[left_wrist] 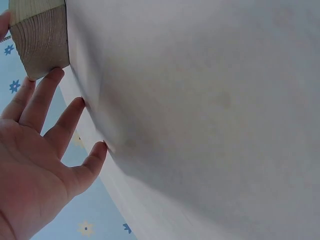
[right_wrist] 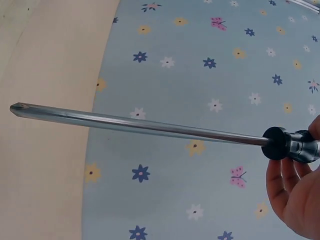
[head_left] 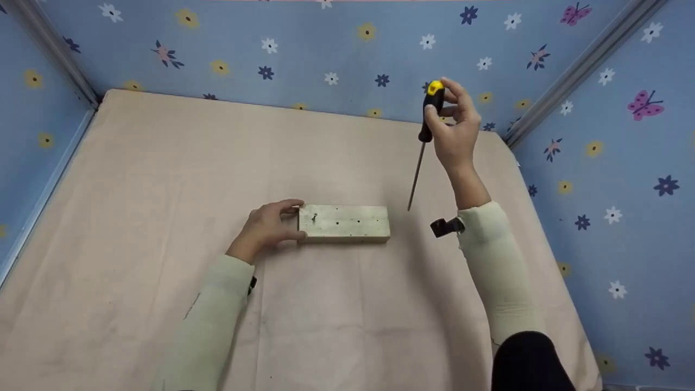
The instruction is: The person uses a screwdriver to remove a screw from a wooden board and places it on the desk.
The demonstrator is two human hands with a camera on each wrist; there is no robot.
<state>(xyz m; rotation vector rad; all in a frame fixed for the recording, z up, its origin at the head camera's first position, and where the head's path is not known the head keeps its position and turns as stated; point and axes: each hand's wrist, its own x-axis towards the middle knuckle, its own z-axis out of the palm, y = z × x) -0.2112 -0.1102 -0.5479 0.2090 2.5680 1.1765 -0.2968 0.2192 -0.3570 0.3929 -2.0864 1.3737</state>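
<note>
A pale wooden block (head_left: 345,224) lies flat on the cloth in the head view, with several small dark holes in its top. Near its left end a small dark screw (head_left: 314,218) seems to stick up. My left hand (head_left: 267,224) holds that end, thumb on the near side and fingers on the far side; the left wrist view shows the block's end grain (left_wrist: 42,40) between them. Raised above the cloth, my right hand (head_left: 457,127) grips a black and yellow screwdriver (head_left: 433,111) by its handle. The shaft points down, right of the block, and its cross-shaped tip (right_wrist: 19,108) touches nothing.
A beige cloth (head_left: 163,179) covers the table. Blue flowered panels (head_left: 326,54) stand at the back and both sides, joined by metal corner posts (head_left: 586,70). A black wrist mount (head_left: 446,227) juts from the right sleeve. Something dark and rounded (head_left: 529,361) shows at bottom right.
</note>
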